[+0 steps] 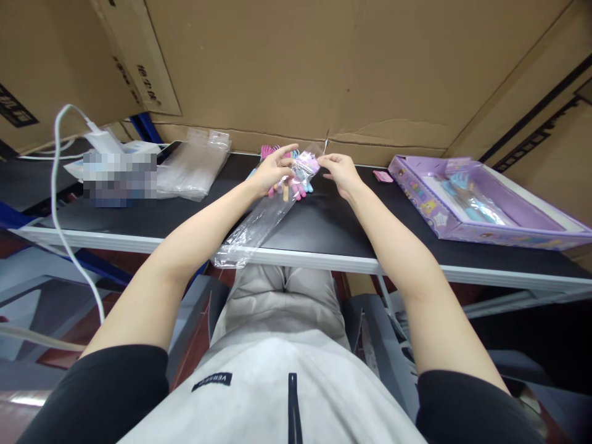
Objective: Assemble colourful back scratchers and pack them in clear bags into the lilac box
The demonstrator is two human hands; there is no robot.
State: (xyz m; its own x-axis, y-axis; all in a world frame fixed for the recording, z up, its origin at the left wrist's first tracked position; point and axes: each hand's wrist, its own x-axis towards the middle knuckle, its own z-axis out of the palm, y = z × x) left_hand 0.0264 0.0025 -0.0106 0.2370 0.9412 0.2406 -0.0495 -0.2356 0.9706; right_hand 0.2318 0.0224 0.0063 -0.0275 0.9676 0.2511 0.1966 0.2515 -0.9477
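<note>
My left hand (pixel 272 169) grips a bunch of small pink, blue and yellow plastic toy utensils (pixel 296 182) at the mouth of a long clear plastic bag (pixel 259 225). The bag trails toward me over the front edge of the black table (pixel 324 228). My right hand (pixel 340 170) pinches the bag's open edge from the right, fingers closed on the film. A pink comb-like piece (pixel 266 151) pokes out behind the left hand.
A purple toy box (pixel 481 200) with blue utensils inside lies at the right. A small pink item (pixel 383 176) sits beside it. A stack of clear bags (pixel 197 163) and a white charger with cable (pixel 104 140) lie at the left. Cardboard boxes (pixel 324 68) wall the back.
</note>
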